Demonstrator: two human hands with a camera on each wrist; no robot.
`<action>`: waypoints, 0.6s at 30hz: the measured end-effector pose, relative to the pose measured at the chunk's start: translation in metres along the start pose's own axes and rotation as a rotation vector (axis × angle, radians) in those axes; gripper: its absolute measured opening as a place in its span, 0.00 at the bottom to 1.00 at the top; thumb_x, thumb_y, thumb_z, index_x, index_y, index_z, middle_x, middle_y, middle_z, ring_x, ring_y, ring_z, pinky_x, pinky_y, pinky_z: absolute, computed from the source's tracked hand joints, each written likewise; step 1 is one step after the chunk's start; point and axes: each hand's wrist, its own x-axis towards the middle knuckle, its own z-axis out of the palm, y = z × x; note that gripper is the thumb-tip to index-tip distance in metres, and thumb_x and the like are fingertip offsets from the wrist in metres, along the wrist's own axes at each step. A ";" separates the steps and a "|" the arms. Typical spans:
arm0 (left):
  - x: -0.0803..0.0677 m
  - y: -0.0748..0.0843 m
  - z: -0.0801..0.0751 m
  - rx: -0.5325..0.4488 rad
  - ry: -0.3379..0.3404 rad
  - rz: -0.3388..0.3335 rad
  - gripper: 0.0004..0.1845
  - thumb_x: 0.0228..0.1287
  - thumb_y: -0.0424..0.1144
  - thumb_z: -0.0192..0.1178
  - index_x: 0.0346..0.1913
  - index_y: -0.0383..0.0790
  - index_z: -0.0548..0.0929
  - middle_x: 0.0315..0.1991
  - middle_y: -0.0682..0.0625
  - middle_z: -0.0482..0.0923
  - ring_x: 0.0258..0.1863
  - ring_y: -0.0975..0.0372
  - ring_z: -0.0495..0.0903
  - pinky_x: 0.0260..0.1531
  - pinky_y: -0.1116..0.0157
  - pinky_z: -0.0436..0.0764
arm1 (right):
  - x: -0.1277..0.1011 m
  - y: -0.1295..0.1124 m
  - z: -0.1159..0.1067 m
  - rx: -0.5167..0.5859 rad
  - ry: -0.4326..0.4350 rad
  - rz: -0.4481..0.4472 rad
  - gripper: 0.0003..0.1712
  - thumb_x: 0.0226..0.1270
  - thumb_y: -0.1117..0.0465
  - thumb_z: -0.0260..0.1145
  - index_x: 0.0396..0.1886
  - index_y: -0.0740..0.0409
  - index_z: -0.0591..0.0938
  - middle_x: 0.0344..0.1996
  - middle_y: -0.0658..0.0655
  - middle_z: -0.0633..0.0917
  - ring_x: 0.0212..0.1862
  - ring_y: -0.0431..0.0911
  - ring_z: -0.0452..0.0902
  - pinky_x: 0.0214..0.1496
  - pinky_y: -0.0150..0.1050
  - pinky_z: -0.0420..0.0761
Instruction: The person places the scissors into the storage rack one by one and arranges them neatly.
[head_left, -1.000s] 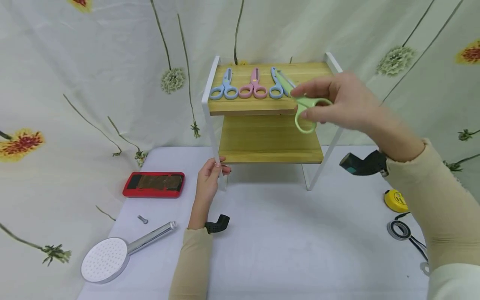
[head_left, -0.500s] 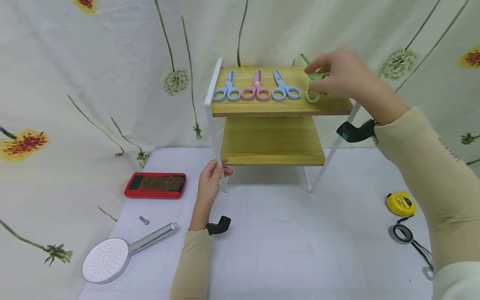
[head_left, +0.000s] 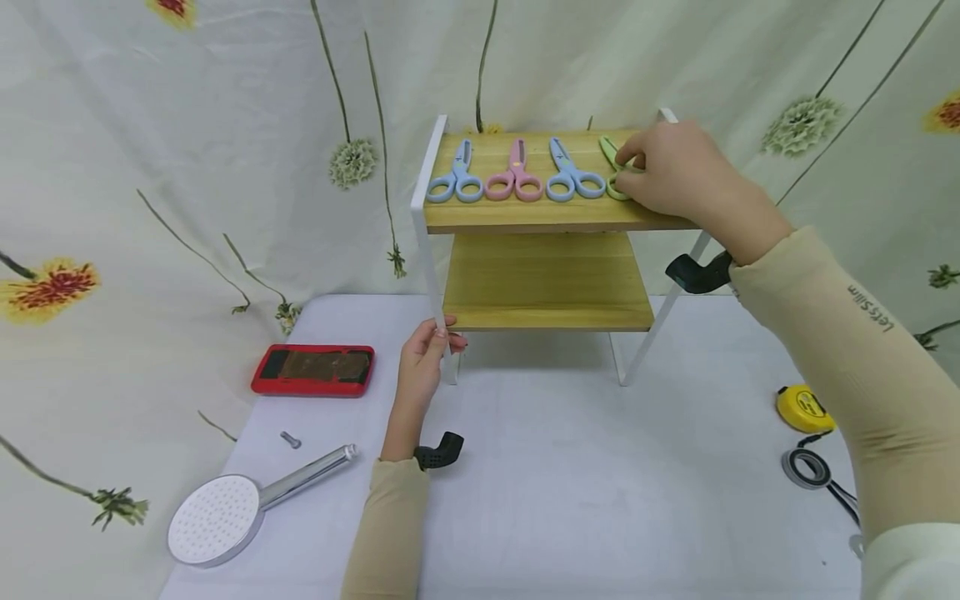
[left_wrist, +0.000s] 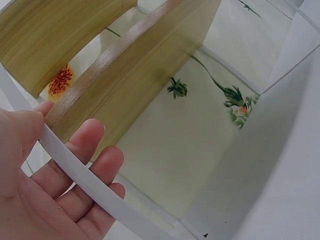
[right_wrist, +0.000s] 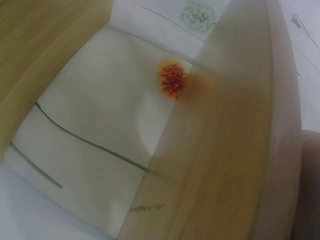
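Note:
A two-tier wooden shelf (head_left: pixel 555 310) with a white metal frame stands at the back of the table. My left hand (head_left: pixel 421 367) holds its left front leg (left_wrist: pixel 75 167), thumb on one side and fingers behind. On the top board, my right hand (head_left: pixel 678 171) pinches green scissors (head_left: pixel 609 152) lying at the right end of a row; the hand covers part of their handles. To their left lie blue scissors (head_left: pixel 564 165), pink scissors (head_left: pixel 517 167) and more blue scissors (head_left: pixel 461 167), blades toward the back. The right wrist view shows mostly the underside of the top board (right_wrist: pixel 220 150).
On the left of the table are a red case (head_left: pixel 313 371), a small bolt (head_left: pixel 290 439) and a shower head (head_left: pixel 217 518). A yellow tape measure (head_left: pixel 804 408) and a black ring with a strap (head_left: pixel 806 468) lie on the right. Floral cloth hangs behind the shelf.
My right hand has carried the green scissors rightward past the second blue pair and lowered them onto the top board. The left hand keeps its hold on the leg.

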 end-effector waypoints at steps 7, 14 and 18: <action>0.000 0.000 -0.001 0.003 0.001 -0.002 0.15 0.81 0.33 0.46 0.57 0.27 0.78 0.34 0.47 0.87 0.35 0.70 0.84 0.46 0.72 0.81 | -0.001 -0.001 0.000 0.027 0.004 -0.007 0.26 0.69 0.60 0.53 0.63 0.67 0.80 0.53 0.71 0.84 0.51 0.60 0.78 0.55 0.55 0.77; 0.000 0.000 -0.001 -0.007 0.000 0.003 0.15 0.81 0.33 0.45 0.57 0.27 0.78 0.32 0.56 0.85 0.35 0.70 0.84 0.47 0.72 0.82 | -0.002 -0.001 0.001 0.055 0.038 -0.019 0.27 0.69 0.60 0.52 0.64 0.66 0.79 0.56 0.71 0.83 0.55 0.62 0.78 0.58 0.57 0.76; 0.000 0.001 -0.001 -0.009 -0.005 0.005 0.15 0.81 0.33 0.45 0.57 0.27 0.78 0.32 0.57 0.86 0.35 0.70 0.84 0.47 0.72 0.82 | -0.011 -0.003 0.001 0.117 0.125 -0.063 0.26 0.72 0.60 0.52 0.65 0.64 0.79 0.58 0.69 0.83 0.57 0.62 0.77 0.58 0.57 0.76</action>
